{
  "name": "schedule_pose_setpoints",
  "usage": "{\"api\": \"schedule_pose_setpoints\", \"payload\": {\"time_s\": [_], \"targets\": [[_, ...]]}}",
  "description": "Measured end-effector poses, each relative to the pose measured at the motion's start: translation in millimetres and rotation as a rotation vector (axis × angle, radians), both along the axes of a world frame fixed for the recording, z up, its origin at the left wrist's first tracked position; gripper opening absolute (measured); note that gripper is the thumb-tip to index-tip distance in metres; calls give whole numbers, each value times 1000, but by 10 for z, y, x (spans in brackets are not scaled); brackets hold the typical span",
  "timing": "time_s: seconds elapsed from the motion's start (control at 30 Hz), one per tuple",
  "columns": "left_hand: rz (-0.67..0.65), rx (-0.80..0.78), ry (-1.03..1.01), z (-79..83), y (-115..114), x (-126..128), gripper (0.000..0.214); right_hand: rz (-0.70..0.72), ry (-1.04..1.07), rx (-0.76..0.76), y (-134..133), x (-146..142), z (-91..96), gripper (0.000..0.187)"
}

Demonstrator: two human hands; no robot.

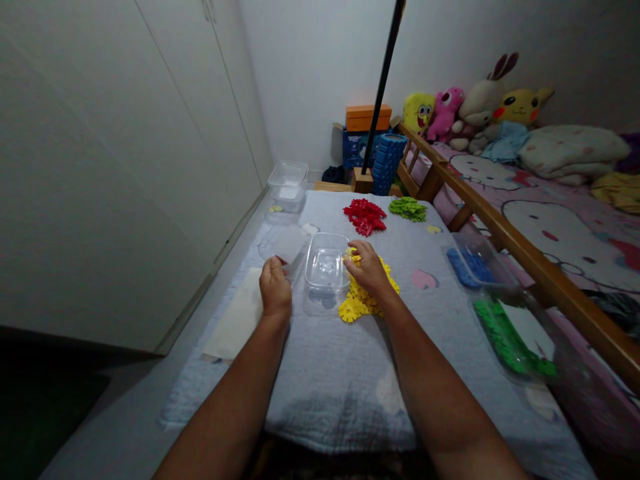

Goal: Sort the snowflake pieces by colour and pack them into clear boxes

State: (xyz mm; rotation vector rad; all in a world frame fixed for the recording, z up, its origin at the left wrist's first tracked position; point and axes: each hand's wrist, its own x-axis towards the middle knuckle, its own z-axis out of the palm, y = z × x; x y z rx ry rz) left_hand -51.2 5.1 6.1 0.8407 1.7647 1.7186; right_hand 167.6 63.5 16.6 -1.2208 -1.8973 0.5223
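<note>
My left hand (pixel 275 288) is closed on the near edge of a clear plastic lid (pixel 295 241), tilted left of a clear plastic container (pixel 327 287). The container stands upright, with no pieces visible in it. At its right rim is my right hand (pixel 369 268), thumb and fingers curled against the edge. Under and beside that hand lies a pile of yellow flower-shaped plastic pieces (pixel 357 303), partly hidden by the hand and forearm. Farther back are a red pile (pixel 365 217) and a light green pile (pixel 408 209) of similar pieces.
A beige sheet (pixel 234 320) lies by my left forearm. Another clear container (pixel 289 175) stands back left. Along the right edge sit containers of blue pieces (pixel 470 267) and green pieces (pixel 505 337), beside a wooden bed rail (pixel 495 230). A black pole (pixel 384 83) rises behind the table.
</note>
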Motion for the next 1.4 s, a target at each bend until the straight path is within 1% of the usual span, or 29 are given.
{"api": "schedule_pose_setpoints", "payload": {"time_s": [0.1,0.17,0.2,0.23,0.33,0.4,0.43,0.5,0.63,0.73,0.83,0.93,1.03,1.13,1.27,1.4], "targets": [[-17,-50,-110,9,34,-8,37,-25,-41,28,-8,-2,19,35],[-48,-67,-128,39,41,18,26,-64,-107,49,-25,-2,47,34],[-61,-70,-131,55,41,35,26,-85,-145,48,-37,-5,65,35],[-69,-68,-129,70,40,52,33,-106,-182,35,-50,-9,83,36],[-65,-53,-74,90,27,92,72,-144,-247,-54,-91,-29,138,39],[-41,-56,1,76,16,104,92,-159,-245,-111,-113,-42,169,40],[-23,-56,44,59,14,105,98,-167,-237,-130,-121,-46,182,41],[10,-43,131,7,20,99,103,-184,-224,-152,-131,-48,202,43],[16,-5,237,-119,66,57,98,-223,-237,-161,-142,-57,219,45],[14,-40,290,-152,90,28,91,-258,-289,-167,-161,-86,224,46],[17,-111,338,-115,90,38,89,-281,-362,-165,-186,-117,244,47],[-45,-127,322,-64,88,85,92,-289,-415,-168,-199,-121,275,48],[-110,-165,349,-39,91,135,89,-290,-440,-172,-196,-104,298,48],[-159,-208,368,-25,84,163,79,-280,-436,-181,-189,-90,303,47],[-184,-178,375,23,51,182,59,-245,-394,-184,-194,-98,289,48],[-213,-141,497,71,4,186,49,-212,-345,-184,-203,-108,270,46]]}}
